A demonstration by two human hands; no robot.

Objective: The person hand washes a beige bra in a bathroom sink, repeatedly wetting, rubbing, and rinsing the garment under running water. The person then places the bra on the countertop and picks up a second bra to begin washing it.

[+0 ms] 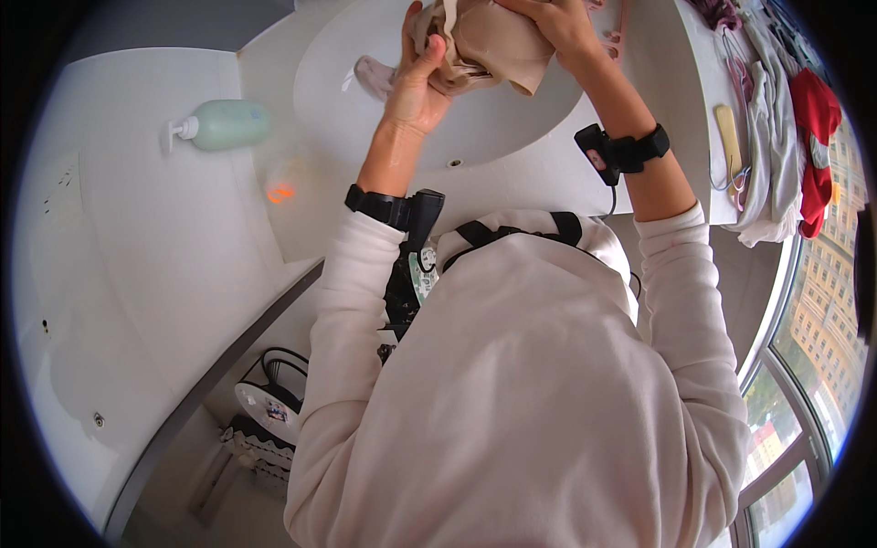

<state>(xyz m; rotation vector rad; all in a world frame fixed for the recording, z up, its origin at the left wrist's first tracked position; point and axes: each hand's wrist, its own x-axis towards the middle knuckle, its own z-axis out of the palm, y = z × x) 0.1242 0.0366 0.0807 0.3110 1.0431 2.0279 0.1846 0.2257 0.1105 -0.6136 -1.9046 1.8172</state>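
Both hands are above a white washbasin (pixel 507 130) at the top of the head view. My left hand (pixel 421 89) grips the left side of a wet-looking beige cloth garment (pixel 500 41), its thumb lying over the folds. My right hand (pixel 558 24) holds the upper right part of the same garment, with some fingers cut off by the picture's top edge. A small pale pink cloth (pixel 373 77) lies in the basin just left of my left hand. Black devices are strapped to both wrists.
A green pump bottle (pixel 229 125) is left of the basin. At the right are a pink plastic hanger (pixel 614 34), a yellowish strip-shaped object (pixel 727 137), grey-white clothes (pixel 781 137) and a red garment (pixel 815 151) by the window. A white round-topped stool or table (pixel 264 407) is at lower left.
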